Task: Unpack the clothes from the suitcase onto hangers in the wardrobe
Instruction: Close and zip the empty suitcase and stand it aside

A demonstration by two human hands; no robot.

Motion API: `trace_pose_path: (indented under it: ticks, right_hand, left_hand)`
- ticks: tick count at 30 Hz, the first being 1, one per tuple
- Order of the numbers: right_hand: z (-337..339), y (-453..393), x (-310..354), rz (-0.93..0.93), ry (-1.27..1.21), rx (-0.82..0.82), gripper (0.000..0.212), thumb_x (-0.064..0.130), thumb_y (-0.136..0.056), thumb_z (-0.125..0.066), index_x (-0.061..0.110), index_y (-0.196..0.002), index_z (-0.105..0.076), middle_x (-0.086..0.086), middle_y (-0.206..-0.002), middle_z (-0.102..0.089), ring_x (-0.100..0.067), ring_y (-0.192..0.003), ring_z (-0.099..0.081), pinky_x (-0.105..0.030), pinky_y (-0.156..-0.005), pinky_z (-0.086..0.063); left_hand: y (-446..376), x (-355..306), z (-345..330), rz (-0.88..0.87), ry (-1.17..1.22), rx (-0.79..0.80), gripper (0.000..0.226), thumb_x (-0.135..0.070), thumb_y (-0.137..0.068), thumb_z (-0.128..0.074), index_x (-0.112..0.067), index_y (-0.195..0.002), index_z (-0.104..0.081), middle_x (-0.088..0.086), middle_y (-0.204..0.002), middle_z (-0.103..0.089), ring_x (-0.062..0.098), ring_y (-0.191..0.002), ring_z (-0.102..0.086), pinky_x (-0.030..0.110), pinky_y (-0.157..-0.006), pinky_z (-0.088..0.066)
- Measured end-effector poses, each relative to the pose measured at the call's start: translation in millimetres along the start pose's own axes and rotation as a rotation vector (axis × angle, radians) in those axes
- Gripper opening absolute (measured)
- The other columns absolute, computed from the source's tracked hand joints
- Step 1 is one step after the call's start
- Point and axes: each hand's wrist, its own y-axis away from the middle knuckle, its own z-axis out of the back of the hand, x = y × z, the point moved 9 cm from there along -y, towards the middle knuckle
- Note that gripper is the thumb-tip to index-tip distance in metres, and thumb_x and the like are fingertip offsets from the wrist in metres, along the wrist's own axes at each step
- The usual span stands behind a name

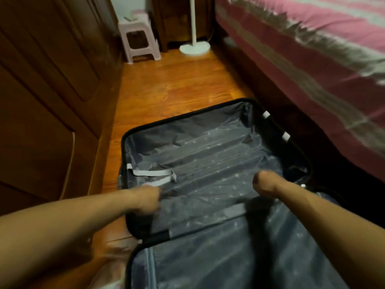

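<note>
Grey lining of suitcase (208, 155) open on floor, no clothes visible (blurry). Left hand (145, 200) pinching thin floppy lining; right hand (263, 185) curled, can't tell if holding. Grab folds, it's slippery.

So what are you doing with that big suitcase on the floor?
A person is bent over an open suitcase lying on the wooden floor between the wardrobe and the bed. No clothes show in it, only grey lining and a pale strap. The left hand and right hand are both curled at the middle divider; the picture is too blurry to tell what they hold.
</note>
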Motion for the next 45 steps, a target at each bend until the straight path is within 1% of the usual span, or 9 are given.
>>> trace_pose_path:
  ticks: [6, 10, 17, 21, 23, 28, 35, 40, 45]
  right_hand:
    - [-19, -45, -11, -0.090, -0.082, -0.078, 0.032, 0.022, -0.095, -0.050, 0.010, -0.123, -0.063, -0.019, -0.131, -0.059, -0.037, -0.119, -0.056, -0.041, -0.101, -0.046]
    - [-2, -79, -17, -0.103, -0.040, -0.395, 0.040, 0.020, -0.092, -0.053, 0.010, -0.131, -0.052, -0.018, -0.133, -0.044, -0.039, -0.121, -0.043, -0.046, -0.102, -0.042]
    - [95, -91, -80, -0.378, 0.074, -0.830, 0.058, 0.015, -0.082, -0.063, 0.005, -0.136, -0.044, -0.028, -0.143, -0.038, -0.047, -0.126, -0.037, -0.055, -0.104, -0.034]
    - [95, -122, -144, -0.607, -0.453, -0.446, 0.084, 0.030, -0.093, -0.062, 0.016, -0.157, -0.011, -0.025, -0.151, -0.034, -0.045, -0.136, -0.035, -0.050, -0.111, -0.031]
    - [89, -140, -141, -0.499, -0.624, -0.313, 0.083, 0.027, -0.094, -0.065, 0.017, -0.159, -0.013, -0.020, -0.153, -0.038, -0.040, -0.136, -0.041, -0.044, -0.111, -0.037]
    - [88, -159, -146, -0.365, -0.771, -0.488, 0.067, 0.023, -0.091, -0.068, 0.024, -0.151, -0.040, -0.007, -0.148, -0.049, -0.030, -0.133, -0.048, -0.043, -0.113, -0.038]
    - [111, -127, -41, 0.116, -1.158, -0.748, 0.052, -0.010, -0.089, -0.057, 0.022, -0.131, -0.053, -0.004, -0.104, -0.066, -0.021, -0.083, -0.069, -0.035, -0.080, -0.061]
    - [21, -114, 60, 0.263, -0.327, -0.424, 0.089, 0.011, -0.090, -0.058, 0.041, -0.156, -0.006, -0.006, -0.140, -0.047, -0.029, -0.105, -0.061, -0.044, -0.093, -0.050]
    - [-54, -140, 49, 0.116, 0.071, -0.119, 0.054, 0.028, -0.093, -0.052, 0.030, -0.145, -0.041, -0.012, -0.160, -0.020, -0.037, -0.147, -0.014, -0.054, -0.122, -0.007]
  left_hand:
    - [-74, 29, 25, -0.010, -0.058, -0.237, 0.030, -0.024, -0.097, -0.047, -0.020, -0.124, -0.059, 0.010, -0.128, -0.062, 0.029, -0.113, -0.061, 0.039, -0.092, -0.050]
    - [-158, 14, 28, -0.159, -0.178, -0.355, 0.049, -0.026, -0.101, -0.049, -0.033, -0.148, -0.039, 0.003, -0.140, -0.046, 0.027, -0.128, -0.047, 0.040, -0.103, -0.041]
    - [-211, -6, 26, -0.325, -0.266, -0.462, 0.033, -0.033, -0.103, -0.043, -0.033, -0.137, -0.045, -0.001, -0.127, -0.055, 0.022, -0.117, -0.054, 0.034, -0.099, -0.040]
    - [-237, 11, 25, -0.157, 0.253, -0.392, 0.016, -0.038, -0.095, -0.056, -0.032, -0.104, -0.045, 0.000, -0.108, -0.064, 0.024, -0.098, -0.061, 0.036, -0.081, -0.046]
    - [-242, 7, 26, -0.116, 0.468, -0.360, 0.022, -0.033, -0.091, -0.065, -0.038, -0.101, -0.046, -0.006, -0.097, -0.065, 0.017, -0.087, -0.062, 0.030, -0.077, -0.047]
    - [-242, -25, 45, -0.164, 0.692, -0.259, 0.009, -0.022, -0.086, -0.077, -0.017, -0.081, -0.071, -0.005, -0.071, -0.068, 0.003, -0.063, -0.054, 0.023, -0.069, -0.049]
    - [-224, -24, 87, -0.142, 0.778, -0.265, 0.012, -0.019, -0.098, -0.061, -0.008, -0.097, -0.065, -0.003, -0.077, -0.077, 0.009, -0.068, -0.070, 0.022, -0.068, -0.050]
    - [-216, -19, 83, -0.114, 1.039, -0.275, 0.008, -0.011, -0.096, -0.062, -0.008, -0.088, -0.065, 0.005, -0.076, -0.077, 0.012, -0.063, -0.067, 0.021, -0.062, -0.048]
    - [-216, -14, 63, -0.029, 1.015, -0.292, 0.012, -0.015, -0.090, -0.069, -0.014, -0.078, -0.068, -0.006, -0.059, -0.066, 0.005, -0.049, -0.055, 0.018, -0.047, -0.037]
